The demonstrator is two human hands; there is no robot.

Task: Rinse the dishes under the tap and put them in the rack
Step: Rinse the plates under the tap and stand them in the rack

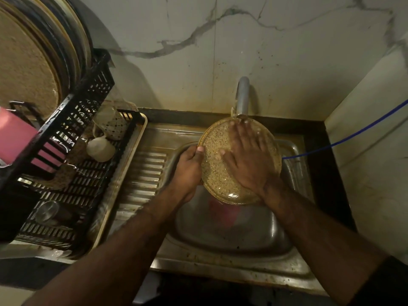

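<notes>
A round speckled tan plate (215, 171) is held tilted over the steel sink (231, 235), right under the tap (242, 97). My left hand (187, 171) grips the plate's left rim, thumb on the face. My right hand (247, 160) lies flat on the plate's face with fingers spread, fingertips near the water stream. The black rack (72, 155) stands to the left with several large plates upright in its upper tier and two mugs (100, 149) lower down.
A pink object (223, 212) lies in the sink basin below the plate. A pink container (15, 135) sits at the rack's left. A blue cord (344, 140) runs from the right wall to the sink. The ribbed drainboard (143, 173) lies between rack and basin.
</notes>
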